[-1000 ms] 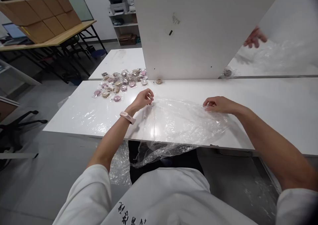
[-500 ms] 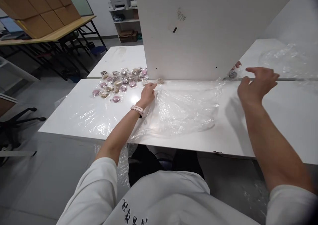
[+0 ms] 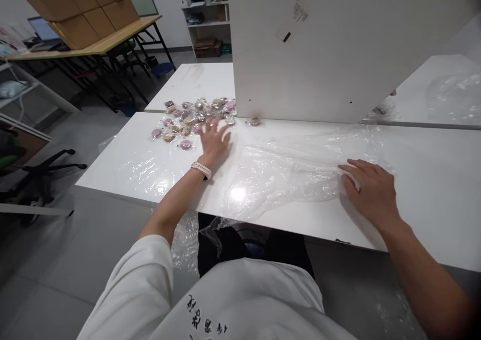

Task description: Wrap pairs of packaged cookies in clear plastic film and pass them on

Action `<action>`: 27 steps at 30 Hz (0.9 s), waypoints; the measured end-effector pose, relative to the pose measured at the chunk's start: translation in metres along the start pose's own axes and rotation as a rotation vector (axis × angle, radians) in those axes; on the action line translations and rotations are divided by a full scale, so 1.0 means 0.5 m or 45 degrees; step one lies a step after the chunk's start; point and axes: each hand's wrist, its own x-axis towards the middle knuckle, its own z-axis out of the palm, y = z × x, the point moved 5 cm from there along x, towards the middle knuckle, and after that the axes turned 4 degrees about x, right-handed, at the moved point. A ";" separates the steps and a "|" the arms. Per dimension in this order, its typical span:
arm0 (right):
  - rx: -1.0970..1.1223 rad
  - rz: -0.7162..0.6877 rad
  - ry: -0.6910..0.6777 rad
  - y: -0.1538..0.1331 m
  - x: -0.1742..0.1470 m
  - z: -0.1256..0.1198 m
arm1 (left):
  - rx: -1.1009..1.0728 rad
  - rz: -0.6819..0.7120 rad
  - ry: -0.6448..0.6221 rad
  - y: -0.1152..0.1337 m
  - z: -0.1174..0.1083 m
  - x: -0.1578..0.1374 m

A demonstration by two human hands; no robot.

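Observation:
My left hand (image 3: 213, 140), a pale band on its wrist, is over the right edge of a pile of individually wrapped round sweets (image 3: 174, 131). Its fingers are spread, and no item shows in them. A clear plastic bag (image 3: 285, 175) lies flat and crinkled in front of me. By the bag's right end is my right hand (image 3: 370, 187), fingers stretched out and apart; whether its fingertips touch the film I cannot tell. One wrapped piece (image 3: 255, 122) sits alone at the foot of the white panel.
A tall white panel (image 3: 293, 59) stands across the back of the white table (image 3: 432, 195). More clear film (image 3: 456, 92) lies beyond it at right. Loose film (image 3: 186, 242) hangs off the front edge. Cardboard boxes (image 3: 97, 24) stand on a wooden table at far left.
My left hand has moved left, off the bag's upper corner, to the pile. My right hand has come down and nearer to the bag's right end. The view has shifted slightly.

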 end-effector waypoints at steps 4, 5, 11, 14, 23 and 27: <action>0.052 0.043 0.150 -0.055 0.000 0.010 | 0.069 -0.505 0.098 -0.133 -0.050 -0.013; 0.077 0.072 0.128 -0.063 -0.001 0.019 | 0.086 -0.569 0.072 -0.166 -0.055 -0.018; 0.206 0.181 -0.054 -0.060 -0.006 0.040 | 0.066 -0.592 -0.322 -0.262 -0.034 -0.047; 0.227 0.180 -0.073 -0.056 -0.006 0.036 | 0.065 -0.456 -0.390 -0.232 -0.026 -0.067; 0.240 0.192 -0.096 -0.061 -0.009 0.039 | 0.004 -0.097 -0.224 -0.156 -0.029 -0.070; 0.234 0.205 -0.050 -0.063 -0.008 0.032 | -0.084 -0.086 -0.359 -0.146 -0.005 -0.038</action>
